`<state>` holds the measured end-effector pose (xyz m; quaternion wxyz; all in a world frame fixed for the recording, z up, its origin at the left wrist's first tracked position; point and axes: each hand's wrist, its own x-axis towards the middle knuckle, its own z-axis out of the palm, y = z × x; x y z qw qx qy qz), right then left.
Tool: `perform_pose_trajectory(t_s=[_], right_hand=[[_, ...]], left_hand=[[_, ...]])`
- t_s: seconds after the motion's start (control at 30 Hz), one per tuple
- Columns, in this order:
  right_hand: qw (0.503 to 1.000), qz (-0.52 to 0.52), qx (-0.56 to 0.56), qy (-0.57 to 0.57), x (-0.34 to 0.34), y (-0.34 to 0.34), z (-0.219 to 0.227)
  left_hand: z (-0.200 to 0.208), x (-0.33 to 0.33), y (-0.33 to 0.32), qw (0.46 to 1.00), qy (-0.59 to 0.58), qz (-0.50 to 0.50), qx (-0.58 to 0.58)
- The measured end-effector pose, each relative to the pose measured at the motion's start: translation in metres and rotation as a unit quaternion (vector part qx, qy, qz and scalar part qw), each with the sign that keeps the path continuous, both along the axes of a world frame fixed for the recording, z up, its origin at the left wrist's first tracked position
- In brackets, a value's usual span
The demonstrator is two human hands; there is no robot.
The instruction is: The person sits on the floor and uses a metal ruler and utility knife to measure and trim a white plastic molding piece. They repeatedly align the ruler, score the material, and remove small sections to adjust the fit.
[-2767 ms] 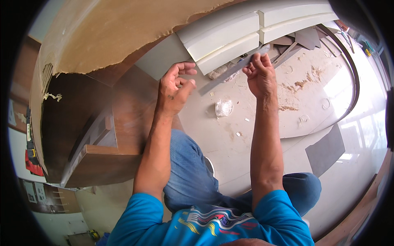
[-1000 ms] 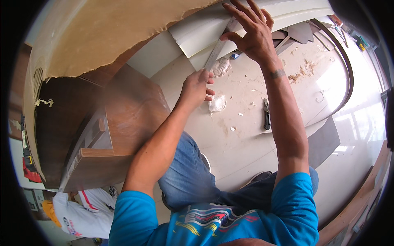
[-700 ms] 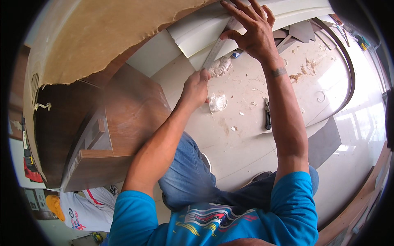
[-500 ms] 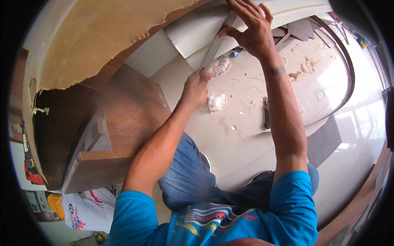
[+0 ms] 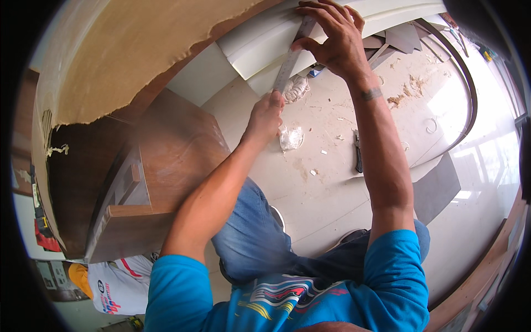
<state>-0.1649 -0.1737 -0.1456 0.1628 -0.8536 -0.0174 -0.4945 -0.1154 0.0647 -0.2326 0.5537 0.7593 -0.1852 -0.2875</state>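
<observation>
We kneel on a pale floor (image 5: 332, 205) strewn with chips and wood dust, and the room to move is tight at the top of the view and looser to the right. Ahead of us a stack of cream-white panels (image 5: 260, 41) runs across, their long edges bending with the lens. To our left a dark brown wooden cabinet (image 5: 166, 149) stands close beside our left forearm, and above it lies a torn sheet of brown board (image 5: 144, 50). The floor to the right is more open, with a grey sheet piece (image 5: 437, 188) lying flat and a dark hand tool (image 5: 358, 152) well apart from both hands. A crumpled clear plastic scrap (image 5: 290, 137) lies just below our left hand.

A steel ruler (image 5: 289, 61) lies slanted against the white panels, spanning from one hand to the other. Our left hand (image 5: 266, 113) is curled into a closed grip at the ruler's lower end, fingers bunched at its tip. Our right hand (image 5: 332, 39) presses on the upper end, fingers spread wide and flat over the ruler and the panel edge, thumb along the ruler's side, so that grip is open and pinning rather than clasping.
</observation>
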Motion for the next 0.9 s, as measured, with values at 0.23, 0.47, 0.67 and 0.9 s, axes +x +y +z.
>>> perform_pose_trajectory(t_s=[0.23, 0.47, 0.67, 0.9], right_hand=[[1.000, 0.015, 0.019, -0.013, -0.002, -0.002, 0.000], [0.999, 0.029, 0.010, 0.038, -0.009, -0.013, 0.013], [1.000, 0.006, 0.015, 0.003, -0.004, 0.000, 0.003], [1.000, -0.017, -0.003, -0.001, 0.001, 0.005, -0.002]], left_hand=[[-0.007, 0.001, 0.001, 0.998, -0.056, -0.014, 0.004], [0.003, -0.023, -0.033, 0.999, 0.044, -0.021, 0.005], [0.006, -0.010, -0.019, 0.999, 0.034, 0.029, 0.016], [0.017, -0.001, 0.004, 0.998, -0.003, 0.030, 0.063]])
